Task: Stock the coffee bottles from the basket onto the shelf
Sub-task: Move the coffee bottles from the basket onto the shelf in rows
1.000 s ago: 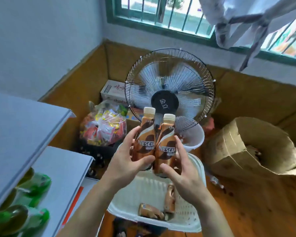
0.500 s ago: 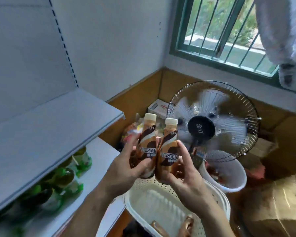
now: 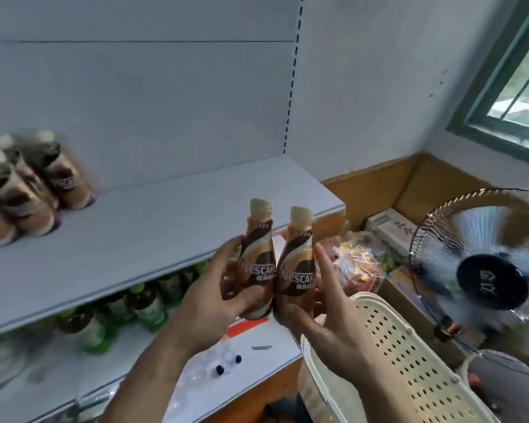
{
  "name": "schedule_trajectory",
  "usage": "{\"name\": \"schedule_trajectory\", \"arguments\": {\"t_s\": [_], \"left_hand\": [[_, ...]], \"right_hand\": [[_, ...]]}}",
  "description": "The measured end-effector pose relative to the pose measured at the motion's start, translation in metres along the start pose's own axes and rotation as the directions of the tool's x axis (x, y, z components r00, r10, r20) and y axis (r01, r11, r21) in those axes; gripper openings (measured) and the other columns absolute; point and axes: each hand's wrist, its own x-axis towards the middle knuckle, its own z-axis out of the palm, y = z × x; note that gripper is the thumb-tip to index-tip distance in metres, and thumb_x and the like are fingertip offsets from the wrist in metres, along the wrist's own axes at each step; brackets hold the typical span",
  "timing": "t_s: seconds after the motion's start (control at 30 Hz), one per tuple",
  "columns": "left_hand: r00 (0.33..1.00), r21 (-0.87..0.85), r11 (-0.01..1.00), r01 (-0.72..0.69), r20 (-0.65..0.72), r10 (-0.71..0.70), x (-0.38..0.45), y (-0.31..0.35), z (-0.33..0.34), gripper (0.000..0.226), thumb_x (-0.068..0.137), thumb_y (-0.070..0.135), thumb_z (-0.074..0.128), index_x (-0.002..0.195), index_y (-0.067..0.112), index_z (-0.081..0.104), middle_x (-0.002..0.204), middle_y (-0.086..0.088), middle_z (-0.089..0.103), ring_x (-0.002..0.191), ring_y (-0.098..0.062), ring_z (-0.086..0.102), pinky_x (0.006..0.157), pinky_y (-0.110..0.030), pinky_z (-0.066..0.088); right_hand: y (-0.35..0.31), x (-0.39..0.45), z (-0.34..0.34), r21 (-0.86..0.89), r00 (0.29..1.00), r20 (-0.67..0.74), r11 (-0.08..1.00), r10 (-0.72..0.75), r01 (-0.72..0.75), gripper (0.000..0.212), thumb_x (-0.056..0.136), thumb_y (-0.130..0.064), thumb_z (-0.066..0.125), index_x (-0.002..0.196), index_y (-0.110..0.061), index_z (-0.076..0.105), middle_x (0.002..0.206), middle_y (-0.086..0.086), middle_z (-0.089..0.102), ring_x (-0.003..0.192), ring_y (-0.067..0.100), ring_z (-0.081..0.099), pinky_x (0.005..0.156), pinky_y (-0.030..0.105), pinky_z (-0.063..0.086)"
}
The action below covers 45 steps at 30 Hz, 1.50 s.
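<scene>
I hold two brown Nescafe coffee bottles with cream caps upright, side by side, just in front of the white shelf. My left hand grips the left bottle. My right hand cradles the right bottle from beneath, fingers partly spread. Several more coffee bottles stand blurred at the shelf's far left. The perforated white basket sits at lower right, beside my right forearm; its inside is hidden.
Green drink bottles fill the lower shelf under the white board. A running fan stands at the right, with a bag of snacks and a small box behind the basket. A window is at upper right.
The view has swung left and up from the basket and fan towards the shelf. Both hands have carried the two bottles along, now level with the shelf's front edge.
</scene>
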Motion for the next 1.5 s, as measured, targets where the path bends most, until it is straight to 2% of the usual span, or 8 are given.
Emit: {"name": "schedule_trajectory", "arguments": {"t_s": [0.07, 0.2, 0.33, 0.43, 0.57, 0.83, 1.37, 1.5], "left_hand": [[0.998, -0.003, 1.000, 0.001, -0.057, -0.001, -0.014, -0.005, -0.024, 0.077, 0.093, 0.033, 0.082, 0.135, 0.080, 0.039, 0.125, 0.034, 0.069, 0.124, -0.004, 0.070, 0.109, -0.038, 0.057], [0.991, -0.024, 0.999, -0.021, -0.136, 0.017, -0.049, -0.016, -0.079, 0.070, 0.096, 0.022, 0.080, 0.130, 0.071, 0.044, 0.114, 0.048, 0.065, 0.109, 0.019, 0.066, 0.087, -0.008, 0.055], [0.976, -0.072, 0.997, 0.017, -0.216, -0.032, -0.084, -0.032, -0.136, 0.064, 0.094, 0.015, 0.082, 0.137, 0.055, 0.053, 0.126, 0.029, 0.073, 0.118, 0.000, 0.072, 0.106, -0.037, 0.059], [0.961, -0.066, 0.998, 0.013, -0.273, -0.031, -0.106, -0.046, -0.173, 0.063, 0.094, 0.012, 0.082, 0.135, 0.052, 0.055, 0.127, 0.024, 0.074, 0.120, -0.003, 0.071, 0.108, -0.043, 0.057], [0.934, -0.013, 1.000, 0.019, -0.356, -0.022, -0.131, -0.064, -0.219, 0.065, 0.090, 0.026, 0.087, 0.132, 0.064, 0.053, 0.129, 0.032, 0.070, 0.126, -0.001, 0.066, 0.112, -0.040, 0.053], [0.878, -0.026, 1.000, 0.002, -0.479, -0.014, -0.128, -0.086, -0.278, 0.072, 0.090, 0.017, 0.086, 0.128, 0.067, 0.049, 0.130, 0.033, 0.067, 0.127, 0.010, 0.061, 0.113, -0.033, 0.051], [0.821, 0.009, 0.999, 0.040, -0.570, -0.027, -0.058, -0.120, -0.316, 0.077, 0.090, 0.012, 0.086, 0.136, 0.062, 0.049, 0.135, 0.035, 0.065, 0.133, 0.003, 0.061, 0.118, -0.039, 0.050], [0.826, 0.020, 0.998, 0.054, -0.563, -0.034, -0.053, -0.129, -0.321, 0.076, 0.091, 0.009, 0.084, 0.133, 0.063, 0.049, 0.129, 0.043, 0.064, 0.127, 0.013, 0.060, 0.111, -0.022, 0.050]], "right_hand": [[-0.016, 0.005, 0.020, -0.006, 0.998, 0.048, 1.000, -0.027, 0.028, 0.107, 0.089, -0.041, 0.078, 0.160, -0.072, 0.006, 0.131, -0.037, 0.070, 0.119, 0.003, 0.073, 0.105, 0.044, 0.059], [-0.044, 0.009, 0.073, -0.041, 0.992, 0.117, 0.998, -0.040, 0.045, 0.110, 0.091, -0.042, 0.081, 0.166, -0.063, 0.003, 0.128, -0.030, 0.074, 0.115, 0.004, 0.074, 0.103, 0.045, 0.060], [-0.078, 0.004, 0.133, -0.023, 0.984, 0.154, 0.995, -0.092, 0.096, 0.099, 0.094, -0.033, 0.083, 0.167, -0.053, 0.019, 0.125, -0.031, 0.073, 0.113, 0.001, 0.073, 0.099, 0.038, 0.061], [-0.099, 0.001, 0.173, -0.027, 0.973, 0.176, 0.988, -0.146, 0.153, 0.092, 0.094, -0.034, 0.084, 0.162, -0.055, 0.027, 0.126, -0.027, 0.074, 0.111, 0.003, 0.074, 0.096, 0.038, 0.062], [-0.127, 0.003, 0.219, -0.028, 0.952, 0.236, 0.978, -0.196, 0.209, 0.088, 0.095, -0.029, 0.084, 0.155, -0.061, 0.029, 0.128, -0.034, 0.070, 0.117, -0.001, 0.071, 0.098, 0.031, 0.061], [-0.149, 0.048, 0.281, -0.037, 0.931, 0.259, 0.960, -0.259, 0.278, 0.093, 0.091, -0.031, 0.085, 0.162, -0.054, 0.030, 0.145, -0.014, 0.064, 0.125, 0.012, 0.070, 0.101, 0.048, 0.061], [-0.130, 0.140, 0.339, 0.040, 0.902, 0.214, 0.926, -0.376, 0.376, 0.084, 0.094, -0.029, 0.085, 0.139, -0.071, 0.028, 0.141, -0.027, 0.062, 0.126, -0.002, 0.064, 0.104, 0.033, 0.059], [-0.126, 0.144, 0.349, 0.031, 0.916, 0.224, 0.942, -0.333, 0.335, 0.082, 0.095, -0.032, 0.084, 0.140, -0.071, 0.028, 0.141, -0.027, 0.062, 0.127, -0.004, 0.062, 0.105, 0.029, 0.057]]}}
